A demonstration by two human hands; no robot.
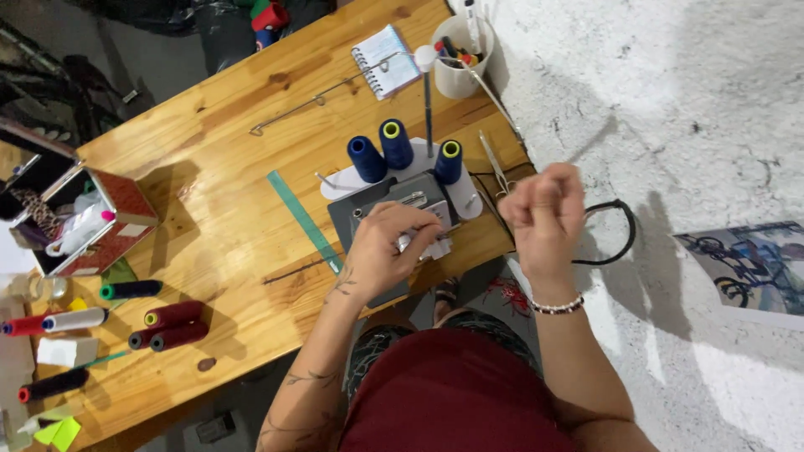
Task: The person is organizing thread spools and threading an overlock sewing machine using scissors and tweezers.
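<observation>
A grey overlock sewing machine [377, 209] stands on the wooden table [226, 167], with three dark blue thread cones [395, 144] on its back stand. My left hand [387, 247] rests on the machine's front, fingers bent over a small piece of white cloth [431, 247]. To the right of the machine my right hand [543, 209] is raised in the air, fingers pinched together; whether a thread is between them cannot be seen. Metal tweezers [496, 163] lie on the table just beyond that hand.
A green ruler [303, 222], spiral notebook [385, 60], white cup of pens [461, 54], open red box [84, 222] and several thread spools [167, 326] lie on the table. A black cable [615, 234] loops over the concrete floor at right.
</observation>
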